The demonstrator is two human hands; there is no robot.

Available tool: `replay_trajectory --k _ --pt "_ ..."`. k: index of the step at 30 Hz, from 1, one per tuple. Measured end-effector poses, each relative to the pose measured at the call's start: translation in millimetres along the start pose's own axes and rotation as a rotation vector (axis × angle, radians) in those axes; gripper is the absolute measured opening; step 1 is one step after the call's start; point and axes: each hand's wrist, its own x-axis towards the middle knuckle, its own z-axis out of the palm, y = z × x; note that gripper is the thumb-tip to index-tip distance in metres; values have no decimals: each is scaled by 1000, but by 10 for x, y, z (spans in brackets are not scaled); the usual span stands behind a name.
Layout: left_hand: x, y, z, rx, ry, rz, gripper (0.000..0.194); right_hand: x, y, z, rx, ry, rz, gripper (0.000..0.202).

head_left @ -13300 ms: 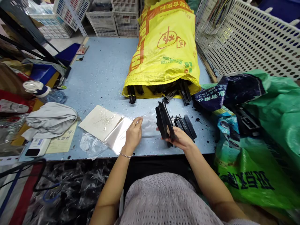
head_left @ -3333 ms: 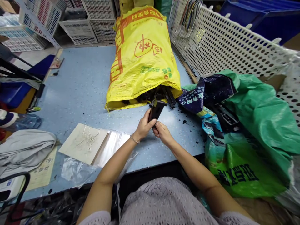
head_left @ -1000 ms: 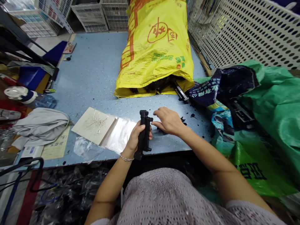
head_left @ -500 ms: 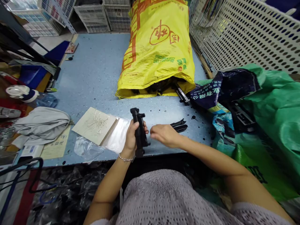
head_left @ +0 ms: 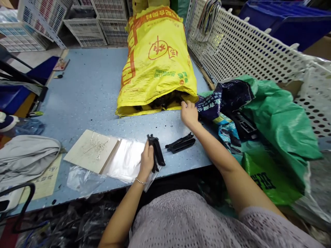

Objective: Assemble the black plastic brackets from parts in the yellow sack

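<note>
My left hand (head_left: pixel 147 159) is closed around a black plastic part (head_left: pixel 158 151), a long frame-like piece with prongs, held just over the table's near edge. At the right corner of the mouth of the yellow woven sack (head_left: pixel 160 69), my right hand (head_left: pixel 189 113) has its fingers curled in; what they grip is mostly hidden. Dark parts (head_left: pixel 165 100) show inside the sack's opening. Between the two hands, further black plastic parts (head_left: pixel 181 143) lie on the blue table (head_left: pixel 88 86).
Clear plastic bags (head_left: pixel 125 160) lie left of my left hand, beside a flat board (head_left: pixel 90 150) with small metal pins on it. A grey cloth (head_left: pixel 28 158) is at far left. On the right are a green sack (head_left: pixel 281 120) with black parts and a white perforated crate wall (head_left: pixel 240 44).
My right hand has gone from beside the left-hand part out to the yellow sack's mouth. The left hand has lowered and tilted its black part. The camera view has turned rightward.
</note>
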Motion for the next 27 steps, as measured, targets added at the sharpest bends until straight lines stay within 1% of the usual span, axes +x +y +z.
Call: replay_trajectory --k 2,3,4,5,6,7,9,10,11,12,13,14,15,16,18,19,20,21,23,25,26,27 --pt "-33 -124 121 248 93 142 47 329 195 -54 -44 17 103 34" --pt "-50 -156 162 342 121 210 46 415 272 -68 -56 5 123 32" --pt "-62 -167 184 399 122 259 46 441 329 -74 -53 -10 134 31" --pt "-67 -155 187 431 118 289 46 410 364 -74 -23 -27 135 29" --pt "-64 -121 175 445 120 301 45 322 374 -68 54 -51 117 28" --pt "-54 -65 152 439 120 298 45 184 360 -55 187 -91 78 27" --pt "-17 102 103 323 99 265 46 -207 258 -10 596 -245 -44 27" --pt "6 205 87 194 67 238 48 -433 177 18 820 -362 -104 30" --pt "29 313 79 23 18 197 50 -657 84 43 996 -482 -140 34" --pt "49 421 80 -165 -40 144 51 -859 -14 63 1104 -596 -180 38" --pt "63 523 86 -344 -88 88 51 -1024 -109 72 1140 -657 -210 41" --pt "69 612 94 -485 -109 38 48 -1138 -196 70 1123 -645 -227 43" --pt "67 687 100 -577 -109 -1 43 -1196 -271 57 1054 -564 -243 46" --pt "57 746 104 -621 -102 -33 37 -1199 -333 33 949 -426 -264 47" --pt "23 823 102 -629 -110 -92 31 -1083 -425 -29 714 -125 -360 47" --pt "5 845 97 -624 -130 -126 31 -994 -461 -59 626 -25 -433 47" --pt "-9 861 90 -623 -148 -160 31 -908 -496 -84 577 23 -504 47" --pt "-17 873 78 -629 -144 -182 32 -841 -530 -102 573 16 -562 48" --pt "-9 893 36 -654 -81 -183 32 -806 -599 -114 650 -94 -612 51" --pt "19 911 -36 -696 -13 -165 28 -918 -656 -88 706 -206 -656 54" --pt "36 918 -78 -721 4 -160 26 -1015 -674 -58 687 -216 -710 55" --pt "52 922 -117 -750 10 -159 24 -1122 -685 -16 635 -181 -784 55"
